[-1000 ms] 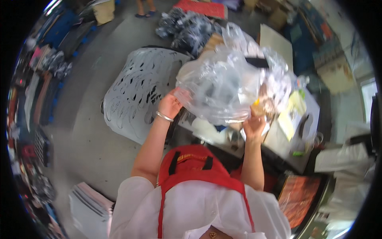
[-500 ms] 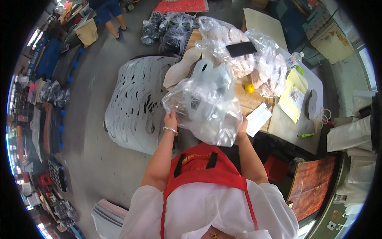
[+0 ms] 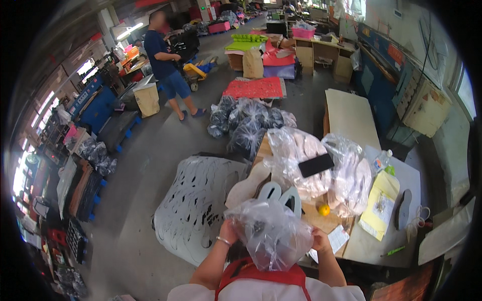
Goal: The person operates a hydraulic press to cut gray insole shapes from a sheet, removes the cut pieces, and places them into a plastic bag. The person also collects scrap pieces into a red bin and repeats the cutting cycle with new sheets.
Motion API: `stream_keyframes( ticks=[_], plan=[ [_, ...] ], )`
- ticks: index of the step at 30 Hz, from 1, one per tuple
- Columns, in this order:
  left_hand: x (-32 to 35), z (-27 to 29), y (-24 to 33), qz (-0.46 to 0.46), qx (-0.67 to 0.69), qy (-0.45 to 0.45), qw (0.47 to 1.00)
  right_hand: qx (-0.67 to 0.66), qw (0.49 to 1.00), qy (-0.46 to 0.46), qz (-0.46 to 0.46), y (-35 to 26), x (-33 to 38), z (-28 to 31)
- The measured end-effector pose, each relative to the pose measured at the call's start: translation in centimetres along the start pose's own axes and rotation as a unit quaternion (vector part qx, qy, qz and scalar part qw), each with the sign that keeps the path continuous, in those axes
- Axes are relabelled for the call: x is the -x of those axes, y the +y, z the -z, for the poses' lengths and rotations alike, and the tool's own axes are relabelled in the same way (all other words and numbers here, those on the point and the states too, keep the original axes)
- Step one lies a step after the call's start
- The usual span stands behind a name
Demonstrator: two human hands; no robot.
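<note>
A clear plastic bag point(image 3: 273, 243) is bunched in front of my red apron, at the near edge of the wooden table. My left hand point(image 3: 229, 232) is closed on its left side, below a bracelet. My right hand point(image 3: 320, 239) pinches the right side with bent fingers. Pale grey sole-shaped pieces point(image 3: 271, 190) with dark slots show at the bag's far end; how deep they sit in it is hidden by creased film. Just left of them lies a beige sole-shaped piece point(image 3: 248, 186). A white paper slip point(image 3: 338, 239) lies close to my right hand.
Filled clear bags point(image 3: 296, 145) stand farther back with a black phone point(image 3: 316, 165) on top. An orange fruit point(image 3: 324, 209) and a yellow envelope point(image 3: 379, 203) lie rightward. Left is a cut-out grey sheet stack point(image 3: 193, 200). A person point(image 3: 168, 65) stands beyond black bags point(image 3: 246, 123).
The view has tilted up, showing more of the room and the person. The bag looks more bunched, and the grey pieces show more plainly at its far end. Both hands still hold it.
</note>
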State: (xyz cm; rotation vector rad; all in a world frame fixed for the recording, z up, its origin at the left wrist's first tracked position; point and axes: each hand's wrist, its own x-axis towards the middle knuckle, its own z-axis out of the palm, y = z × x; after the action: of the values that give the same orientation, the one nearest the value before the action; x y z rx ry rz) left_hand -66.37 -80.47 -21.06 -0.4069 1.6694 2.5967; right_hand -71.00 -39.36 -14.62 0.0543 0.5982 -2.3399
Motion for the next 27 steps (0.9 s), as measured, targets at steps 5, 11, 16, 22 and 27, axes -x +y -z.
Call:
stream_keyframes(
  ticks=[5, 11, 16, 22, 27],
  plan=[
    [0.8, -0.5, 0.4, 0.168, 0.154, 0.087, 0.970, 0.334, 0.931, 0.137, -0.060, -2.1, -1.6, -2.2],
    [-2.5, -2.3, 2.3, 0.182, 0.190, 0.125, 0.957, 0.147, 0.961, 0.215, 0.097, -1.7, -3.8, -4.8],
    [-4.8, -3.3, 5.3, 0.195, 0.184, 0.049, 0.962, 0.191, 0.945, 0.224, 0.140, -2.1, -4.7, -6.7],
    [-4.9, -3.2, 7.3, 0.092, -0.090, -0.079, 0.989, 0.414, 0.887, 0.187, 0.084, -4.5, -6.3, -6.8],
    [-6.6, -5.9, 5.6, 0.099, -0.096, 0.143, 0.980, 0.418, 0.796, 0.380, 0.219, -2.1, -9.9, -5.4]
  ],
)
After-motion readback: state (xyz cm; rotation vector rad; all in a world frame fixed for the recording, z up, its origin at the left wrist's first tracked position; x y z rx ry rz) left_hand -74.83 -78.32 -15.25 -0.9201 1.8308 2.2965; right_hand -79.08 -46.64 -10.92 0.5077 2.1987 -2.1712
